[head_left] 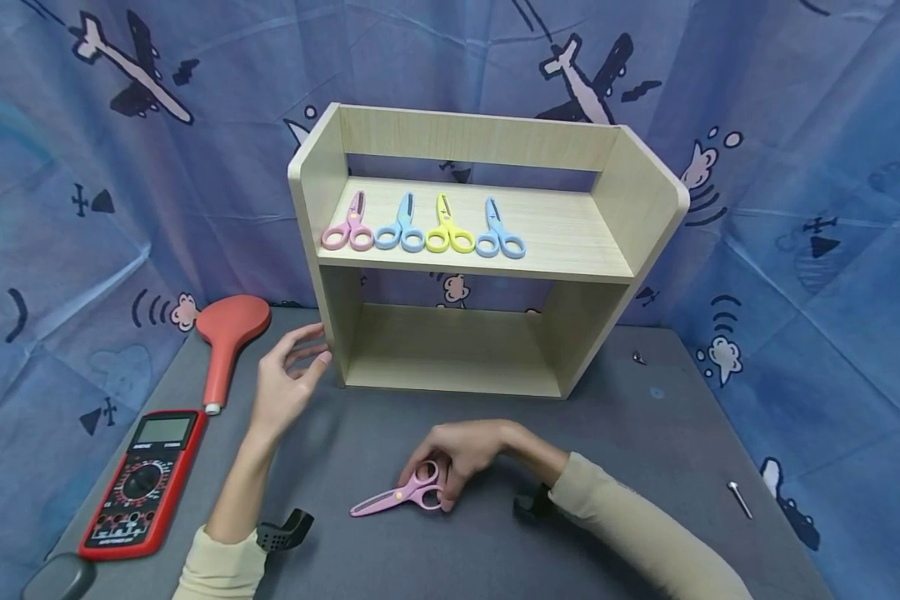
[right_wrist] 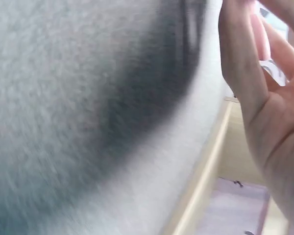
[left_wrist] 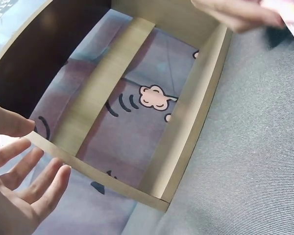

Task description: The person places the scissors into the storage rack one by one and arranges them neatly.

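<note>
My right hand [head_left: 471,450] grips the handles of a pink pair of scissors [head_left: 381,502] close to the grey tabletop, its tip toward the left. Beside the left panel of a pale wooden two-tier shelf [head_left: 562,225] is my left hand [head_left: 285,387], fingers loosely bent and holding nothing; whether they touch the panel I cannot tell. On the upper board lie, from left, pink scissors [head_left: 356,221], blue scissors [head_left: 403,223], yellow scissors [head_left: 446,225] and more blue scissors [head_left: 497,229]. In the right wrist view the right hand [right_wrist: 274,127] hides most of what it holds.
Left of the shelf lie a red paddle-shaped object [head_left: 228,337] and a red multimeter [head_left: 146,483]. A dark grey rounded object [head_left: 60,577] sits at the lower left corner. On the right are a bolt [head_left: 739,500] and a small metal piece [head_left: 639,357]. Patterned blue cloth [head_left: 217,192] hangs behind.
</note>
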The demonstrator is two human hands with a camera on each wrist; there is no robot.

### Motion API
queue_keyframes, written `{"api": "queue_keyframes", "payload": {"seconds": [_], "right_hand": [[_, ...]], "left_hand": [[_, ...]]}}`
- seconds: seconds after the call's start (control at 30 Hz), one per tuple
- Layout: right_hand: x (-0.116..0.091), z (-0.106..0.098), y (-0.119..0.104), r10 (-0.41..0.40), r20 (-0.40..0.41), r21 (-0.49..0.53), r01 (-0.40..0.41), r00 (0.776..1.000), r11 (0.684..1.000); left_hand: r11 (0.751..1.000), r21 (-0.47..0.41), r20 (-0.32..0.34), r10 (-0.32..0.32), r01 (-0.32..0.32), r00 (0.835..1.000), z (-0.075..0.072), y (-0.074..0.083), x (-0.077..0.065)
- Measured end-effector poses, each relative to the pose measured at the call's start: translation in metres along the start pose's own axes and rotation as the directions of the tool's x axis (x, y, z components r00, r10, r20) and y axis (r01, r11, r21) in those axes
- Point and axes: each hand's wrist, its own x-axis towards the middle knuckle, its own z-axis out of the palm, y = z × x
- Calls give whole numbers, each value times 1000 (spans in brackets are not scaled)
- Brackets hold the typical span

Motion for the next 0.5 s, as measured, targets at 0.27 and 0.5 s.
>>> {"api": "queue_keyframes", "payload": {"seconds": [0.27, 0.5], "right_hand": [[-38, -6, -36, 11, -180, -52, -20, 984, 998], [-88, -29, -83, -119, -477, -96, 83, 871, 992]], "left_hand": [[1000, 8, -5, -4, 4, 1000, 0, 0, 0], [1000, 8, -7, 2, -2, 1000, 0, 0, 0]]}}
